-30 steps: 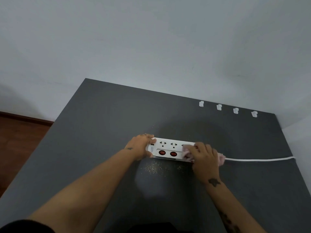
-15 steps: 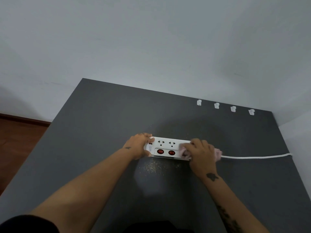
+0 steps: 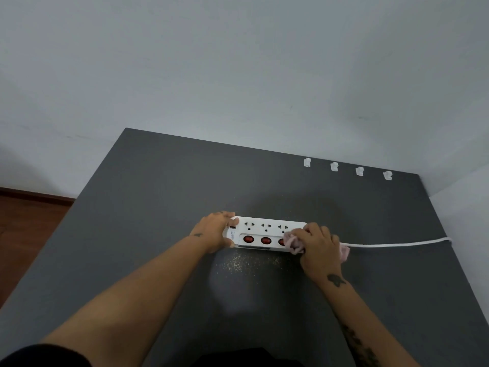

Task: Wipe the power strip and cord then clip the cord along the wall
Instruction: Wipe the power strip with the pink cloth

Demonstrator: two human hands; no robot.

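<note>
- Wall (image 3: 238, 62) – pale and plain, it fills the upper half of the view and turns a corner at the far right.
- Bench (image 3: 132, 207) – a dark grey top set against the wall. Its near edge and both near corners are cut off by the frame.
- Floor (image 3: 23, 221) – a strip of red-brown wood shows at the left, and the rest is out of frame.
- Power strip (image 3: 258, 232) – one white strip lies flat near the middle of the bench, long side across the view. Its right end is hidden under the right hand.
- Cord (image 3: 397, 244) – one white cord emerges from under the right hand and runs right along the bench to its right edge, where it passes out of sight.
- Left hand (image 3: 215, 231) – curled round the strip's left end, fingers over the far edge and thumb on the near edge.
- Right hand (image 3: 318, 250) – fingers bunched round the cloth, pressing it on the strip's right end.
- Cloth (image 3: 295, 243) – one pink cloth, mostly covered, with folds showing on either side of the hand.
- Clips (image 3: 307, 162) – four white clips in a row at the bench's far edge. Whether they are fixed to the bench or the wall cannot be told.
- Sockets (image 3: 249, 225) – three visible.
- Switches (image 3: 248, 239) – three red, the third half covered by the cloth.
- Specks (image 3: 235, 264) – pale grit scattered just in front of the strip, too fine to count.
</note>
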